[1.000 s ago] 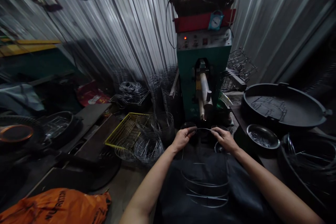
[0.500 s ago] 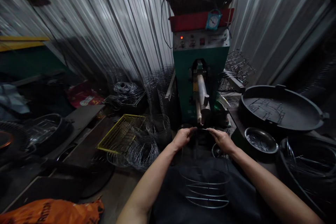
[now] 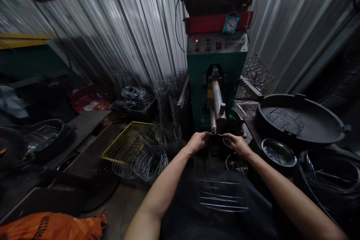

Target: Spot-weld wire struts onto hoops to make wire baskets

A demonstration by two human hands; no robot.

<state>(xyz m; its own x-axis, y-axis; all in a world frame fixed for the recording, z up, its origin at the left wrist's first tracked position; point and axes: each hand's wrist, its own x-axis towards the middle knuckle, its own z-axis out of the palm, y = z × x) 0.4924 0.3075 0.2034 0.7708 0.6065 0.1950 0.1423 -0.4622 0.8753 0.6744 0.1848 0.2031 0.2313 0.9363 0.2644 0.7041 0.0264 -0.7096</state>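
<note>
My left hand pinches one end of a thin metal wire. Its other end is gripped by the closed fingers of my right hand. The wire lies level at the electrode tips of a green spot welder, and whether it touches them is hard to tell. Below my hands, over the dark apron, shows a wire rack with several cross bars. Dim light hides whether the rack is joined to the held wire.
On the left stand a yellow wire basket and wire rings. To the right are a large black pan, a metal bowl of small wire pieces and a dark tub. An orange bag lies at lower left.
Both hands have risen slightly, bringing the wire up to the electrode tips. Over the apron, the wire rack has shifted up and tilted, and its bars sit closer together in view.
</note>
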